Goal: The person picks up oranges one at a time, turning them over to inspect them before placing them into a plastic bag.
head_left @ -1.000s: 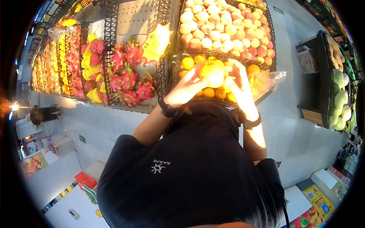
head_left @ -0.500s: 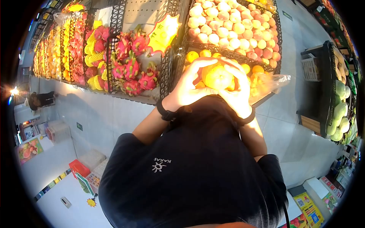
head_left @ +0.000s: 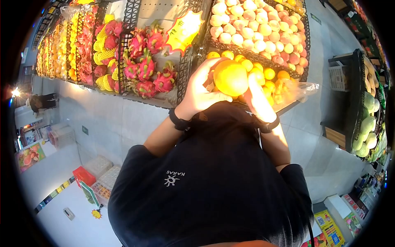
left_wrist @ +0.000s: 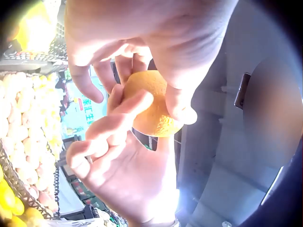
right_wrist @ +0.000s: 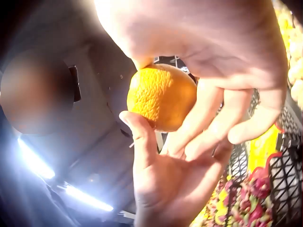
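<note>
An orange is held up between both hands above the front of the fruit stand. My left hand grips it from the left, its thumb along the near side. The right hand holds the opposite side, fingers against the peel. In the left wrist view, the left thumb presses on the orange while a right finger lies across its face. Dimpled peel shows in the right wrist view, where the orange sits between the right hand above and the left hand below.
More oranges lie in the crate below the hands, beside a clear plastic bag. Peaches fill the crate behind. Dragon fruit and a yellow price sign are to the left. Melons stand on the right.
The orange has been turned in the hands, so a smoother side now faces the head camera. The right hand has shifted from cupping around it to its lower right side.
</note>
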Action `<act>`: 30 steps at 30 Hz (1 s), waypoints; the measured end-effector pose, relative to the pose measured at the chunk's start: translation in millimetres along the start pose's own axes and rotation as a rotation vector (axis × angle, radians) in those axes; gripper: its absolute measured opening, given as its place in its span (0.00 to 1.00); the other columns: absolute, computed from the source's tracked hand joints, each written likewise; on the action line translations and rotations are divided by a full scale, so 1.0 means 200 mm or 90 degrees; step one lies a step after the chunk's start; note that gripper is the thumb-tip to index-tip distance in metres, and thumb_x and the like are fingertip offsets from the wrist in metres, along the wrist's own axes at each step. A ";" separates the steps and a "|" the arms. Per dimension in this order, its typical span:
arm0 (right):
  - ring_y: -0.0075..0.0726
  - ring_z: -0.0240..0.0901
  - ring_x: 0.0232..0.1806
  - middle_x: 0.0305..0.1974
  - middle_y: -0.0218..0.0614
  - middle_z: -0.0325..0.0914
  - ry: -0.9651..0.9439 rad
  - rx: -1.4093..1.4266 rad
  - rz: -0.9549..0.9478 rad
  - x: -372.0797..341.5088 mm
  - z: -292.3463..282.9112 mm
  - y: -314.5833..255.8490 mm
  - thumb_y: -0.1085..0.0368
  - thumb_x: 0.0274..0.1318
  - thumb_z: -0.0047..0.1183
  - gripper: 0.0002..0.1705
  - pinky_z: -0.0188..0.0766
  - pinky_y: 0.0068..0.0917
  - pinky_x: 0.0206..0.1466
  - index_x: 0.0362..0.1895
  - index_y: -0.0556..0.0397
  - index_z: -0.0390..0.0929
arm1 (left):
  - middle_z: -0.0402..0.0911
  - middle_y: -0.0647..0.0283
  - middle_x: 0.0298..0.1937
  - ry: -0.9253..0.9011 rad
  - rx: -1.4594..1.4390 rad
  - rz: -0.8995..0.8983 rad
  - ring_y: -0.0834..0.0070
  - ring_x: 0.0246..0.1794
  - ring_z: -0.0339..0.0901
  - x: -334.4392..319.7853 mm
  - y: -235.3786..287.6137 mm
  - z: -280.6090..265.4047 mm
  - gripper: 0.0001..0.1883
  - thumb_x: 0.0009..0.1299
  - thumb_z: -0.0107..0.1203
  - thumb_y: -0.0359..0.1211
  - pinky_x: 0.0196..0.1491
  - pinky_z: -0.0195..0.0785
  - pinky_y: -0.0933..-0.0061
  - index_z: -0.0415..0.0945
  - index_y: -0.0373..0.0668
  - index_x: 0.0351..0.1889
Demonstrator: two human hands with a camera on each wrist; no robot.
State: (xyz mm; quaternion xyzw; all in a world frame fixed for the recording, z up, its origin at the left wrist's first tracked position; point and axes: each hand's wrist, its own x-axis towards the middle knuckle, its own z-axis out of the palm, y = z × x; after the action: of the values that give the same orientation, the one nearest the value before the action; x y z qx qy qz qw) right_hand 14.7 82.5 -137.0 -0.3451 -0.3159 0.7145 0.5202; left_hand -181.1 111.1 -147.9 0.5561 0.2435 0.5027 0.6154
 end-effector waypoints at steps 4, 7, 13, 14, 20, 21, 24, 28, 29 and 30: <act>0.32 0.70 0.67 0.69 0.37 0.72 -0.030 -0.275 0.015 0.07 -0.10 0.03 0.56 0.77 0.56 0.34 0.71 0.32 0.69 0.79 0.52 0.63 | 0.74 0.56 0.73 0.006 -0.072 -0.002 0.67 0.74 0.71 0.02 -0.02 -0.05 0.40 0.68 0.73 0.28 0.77 0.63 0.60 0.63 0.34 0.76; 0.39 0.68 0.69 0.68 0.41 0.73 -0.021 -0.396 -0.272 0.04 0.06 -0.05 0.73 0.53 0.73 0.45 0.71 0.37 0.71 0.76 0.49 0.69 | 0.80 0.58 0.66 0.020 -0.113 -0.156 0.72 0.65 0.77 0.01 -0.02 -0.08 0.29 0.85 0.53 0.48 0.69 0.70 0.63 0.68 0.34 0.73; 0.39 0.68 0.74 0.70 0.43 0.72 -0.061 -0.481 -0.246 0.17 -0.01 0.08 0.72 0.56 0.72 0.45 0.71 0.42 0.74 0.77 0.51 0.67 | 0.84 0.64 0.55 0.074 -0.429 -0.497 0.75 0.54 0.81 -0.05 -0.16 -0.17 0.31 0.84 0.48 0.59 0.58 0.76 0.68 0.77 0.40 0.64; 0.37 0.71 0.71 0.69 0.43 0.73 -0.048 -0.341 -0.174 0.19 -0.03 0.13 0.73 0.57 0.71 0.44 0.73 0.39 0.72 0.76 0.52 0.67 | 0.85 0.64 0.54 0.058 -0.383 -0.555 0.75 0.54 0.81 -0.05 -0.16 -0.19 0.33 0.84 0.46 0.61 0.57 0.75 0.69 0.77 0.41 0.64; 0.25 0.82 0.44 0.51 0.35 0.83 0.181 -0.322 0.199 0.38 -0.20 0.46 0.44 0.66 0.64 0.36 0.81 0.22 0.40 0.68 0.55 0.73 | 0.82 0.64 0.55 0.143 0.130 -0.334 0.78 0.55 0.78 -0.13 -0.26 -0.40 0.18 0.87 0.49 0.39 0.58 0.70 0.74 0.73 0.42 0.69; 0.31 0.84 0.43 0.50 0.40 0.84 0.151 -0.445 0.246 0.46 -0.25 0.53 0.42 0.63 0.65 0.39 0.82 0.26 0.42 0.67 0.57 0.73 | 0.83 0.65 0.52 0.141 0.165 -0.317 0.79 0.54 0.78 -0.16 -0.31 -0.48 0.16 0.86 0.50 0.37 0.58 0.70 0.74 0.75 0.41 0.66; 0.51 0.87 0.47 0.50 0.56 0.85 0.061 -0.875 0.207 0.62 -0.38 0.89 0.38 0.54 0.69 0.45 0.83 0.43 0.51 0.62 0.61 0.73 | 0.85 0.66 0.46 0.181 0.270 -0.284 0.80 0.47 0.81 -0.25 -0.37 -0.59 0.10 0.84 0.54 0.31 0.54 0.73 0.77 0.80 0.38 0.56; 0.59 0.84 0.55 0.53 0.57 0.83 0.015 -1.064 0.325 0.74 -0.32 1.19 0.41 0.48 0.74 0.46 0.80 0.51 0.57 0.61 0.58 0.70 | 0.85 0.64 0.40 0.156 0.339 -0.308 0.79 0.41 0.82 -0.37 -0.46 -0.65 0.06 0.80 0.57 0.29 0.47 0.75 0.75 0.81 0.38 0.50; 0.58 0.84 0.55 0.53 0.53 0.83 0.018 -1.111 0.295 0.75 -0.34 1.29 0.45 0.46 0.77 0.44 0.80 0.51 0.56 0.61 0.52 0.70 | 0.86 0.62 0.41 0.122 0.409 -0.326 0.78 0.42 0.83 -0.38 -0.46 -0.67 0.06 0.80 0.57 0.28 0.48 0.75 0.75 0.82 0.37 0.50; 0.58 0.84 0.55 0.53 0.53 0.83 0.022 -1.109 0.302 0.76 -0.36 1.38 0.45 0.46 0.77 0.44 0.80 0.51 0.56 0.61 0.52 0.70 | 0.86 0.62 0.41 0.116 0.407 -0.330 0.78 0.42 0.83 -0.39 -0.46 -0.68 0.06 0.80 0.57 0.28 0.48 0.75 0.75 0.82 0.37 0.50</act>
State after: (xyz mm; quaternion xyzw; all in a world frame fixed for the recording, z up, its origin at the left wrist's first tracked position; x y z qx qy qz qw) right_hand -104.2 164.2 -426.0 -0.6838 -0.6576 0.3054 -0.0816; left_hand -296.0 112.5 -290.4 0.5925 0.5725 0.2776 0.4941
